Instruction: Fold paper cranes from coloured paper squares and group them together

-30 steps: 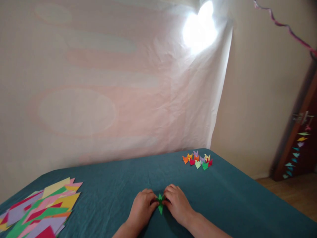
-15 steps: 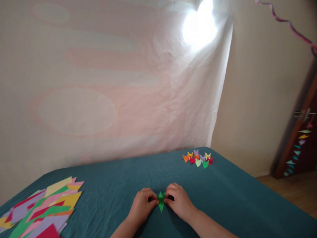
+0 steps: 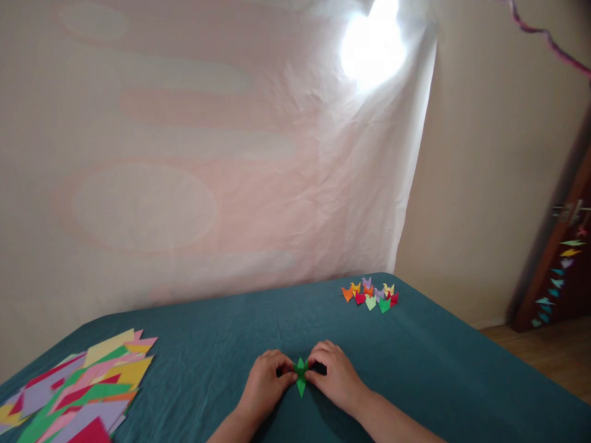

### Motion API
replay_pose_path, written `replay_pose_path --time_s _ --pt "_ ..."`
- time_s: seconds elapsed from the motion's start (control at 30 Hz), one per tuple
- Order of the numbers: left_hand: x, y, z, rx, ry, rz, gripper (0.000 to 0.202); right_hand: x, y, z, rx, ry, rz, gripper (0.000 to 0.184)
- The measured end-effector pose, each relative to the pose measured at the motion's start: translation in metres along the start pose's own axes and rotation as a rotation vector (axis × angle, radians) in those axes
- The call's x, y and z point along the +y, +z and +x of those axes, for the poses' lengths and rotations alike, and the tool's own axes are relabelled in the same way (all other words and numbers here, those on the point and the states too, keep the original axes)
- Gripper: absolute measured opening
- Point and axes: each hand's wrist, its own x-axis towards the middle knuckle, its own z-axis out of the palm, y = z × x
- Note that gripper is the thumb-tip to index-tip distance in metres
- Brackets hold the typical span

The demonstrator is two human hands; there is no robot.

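A small folded piece of green origami paper (image 3: pixel 301 376) is held just above or on the dark green tablecloth, near the front. Its two pointed ends face away from me and toward me. My left hand (image 3: pixel 270 383) pinches its left side between thumb and fingers. On the opposite side, my right hand (image 3: pixel 336 376) grips it in the same way. The fingertips cover the paper's side edges, and I cannot tell whether it touches the cloth.
Loose coloured paper sheets (image 3: pixel 83 394) lie in a spread pile at the left. Several small folded paper cranes (image 3: pixel 370 301) stand grouped at the table's far right. The tablecloth (image 3: pixel 207 344) reaches a wall hung with a pale sheet (image 3: pixel 258 203). Paper figures hang by a door (image 3: pixel 572 289).
Both hands keep their pinch on the green paper, which has barely shifted. The camera view has turned very slightly.
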Motion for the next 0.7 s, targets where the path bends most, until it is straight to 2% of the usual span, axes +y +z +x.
replay_pose_path --time_s 0.3,0.4,0.57,0.7 --pt "0.000 0.002 0.001 0.015 0.011 0.011 0.008 0.004 0.006 0.001 0.042 -0.016 -0.005 0.010" --pt "0.000 0.001 -0.001 0.040 0.052 0.020 0.007 0.004 0.006 0.001 0.053 -0.018 -0.003 0.010" --pt "-0.009 0.008 -0.004 0.116 0.093 0.087 0.050 0.008 0.005 0.001 0.094 -0.006 -0.007 0.008" --pt "-0.016 0.014 -0.005 -0.017 0.124 0.238 0.061 0.029 -0.013 0.007 0.158 0.024 -0.035 0.006"
